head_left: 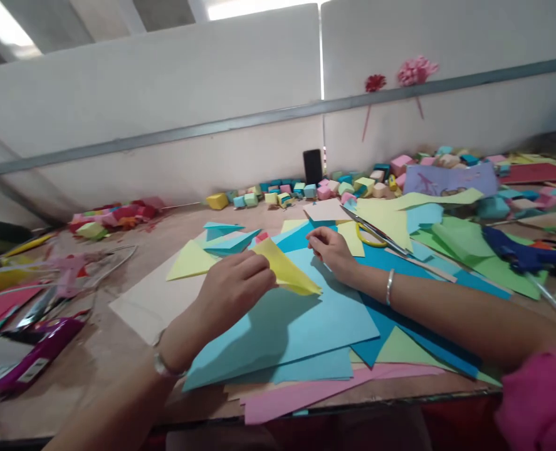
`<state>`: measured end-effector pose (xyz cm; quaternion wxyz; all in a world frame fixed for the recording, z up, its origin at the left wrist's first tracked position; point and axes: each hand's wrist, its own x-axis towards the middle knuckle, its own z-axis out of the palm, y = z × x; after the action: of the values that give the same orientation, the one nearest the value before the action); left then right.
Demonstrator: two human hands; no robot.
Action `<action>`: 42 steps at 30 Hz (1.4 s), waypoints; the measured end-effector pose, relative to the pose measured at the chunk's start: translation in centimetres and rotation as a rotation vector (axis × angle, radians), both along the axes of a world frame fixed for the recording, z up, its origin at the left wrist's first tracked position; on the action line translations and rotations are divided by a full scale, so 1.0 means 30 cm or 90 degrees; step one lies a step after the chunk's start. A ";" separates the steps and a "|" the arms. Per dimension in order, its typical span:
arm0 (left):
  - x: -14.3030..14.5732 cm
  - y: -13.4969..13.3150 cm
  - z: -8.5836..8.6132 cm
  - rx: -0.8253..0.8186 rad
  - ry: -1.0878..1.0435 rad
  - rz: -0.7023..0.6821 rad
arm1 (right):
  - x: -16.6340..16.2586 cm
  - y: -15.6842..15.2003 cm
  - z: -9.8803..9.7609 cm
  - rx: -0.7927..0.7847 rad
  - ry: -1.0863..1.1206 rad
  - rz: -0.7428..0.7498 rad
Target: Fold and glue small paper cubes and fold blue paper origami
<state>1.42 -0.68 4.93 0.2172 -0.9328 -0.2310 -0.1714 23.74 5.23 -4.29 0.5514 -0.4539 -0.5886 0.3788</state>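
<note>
My left hand point(233, 288) is closed on a folded yellow paper triangle point(287, 270), held just above a large light blue sheet point(301, 326). My right hand point(331, 247), with a silver bracelet at the wrist, rests with curled fingers on the blue sheets, fingertips at the edge of a darker blue sheet point(301, 237). Whether it pinches anything is unclear. A pale yellow-green triangle point(190, 261) and a folded teal piece point(230, 241) lie just beyond my left hand.
Yellow-handled scissors point(372, 233) lie past my right hand on yellow paper. A blue glue gun point(522, 255) rests on green sheets at right. Small folded paper cubes point(306, 188) line the back wall beside a black phone point(312, 166). Foil wrappers point(28, 357) lie left. Pink paper overhangs the table's front edge point(400, 398).
</note>
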 end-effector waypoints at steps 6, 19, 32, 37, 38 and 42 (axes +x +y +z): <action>0.025 0.011 -0.054 -0.227 0.118 0.100 | 0.007 -0.036 0.062 0.001 0.025 0.173; -0.033 0.038 -0.072 -0.636 -0.128 0.010 | -0.028 -0.068 0.031 0.151 -0.378 0.149; -0.078 0.117 -0.116 -0.388 -0.461 0.304 | -0.041 -0.096 0.037 0.193 -0.392 0.128; -0.065 0.110 -0.116 -0.482 -0.635 0.393 | -0.016 -0.070 0.052 0.182 -0.411 0.030; -0.059 0.106 -0.114 -0.458 -0.656 0.400 | -0.014 -0.073 0.058 0.221 -0.448 0.013; -0.040 0.094 -0.106 -0.425 -0.736 0.336 | -0.040 -0.135 0.080 0.471 -0.656 0.086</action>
<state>0.20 2.15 1.73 -0.2028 -0.6226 -0.5669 -0.4999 22.53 1.19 -1.91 0.2928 -0.3194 -0.8975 -0.0819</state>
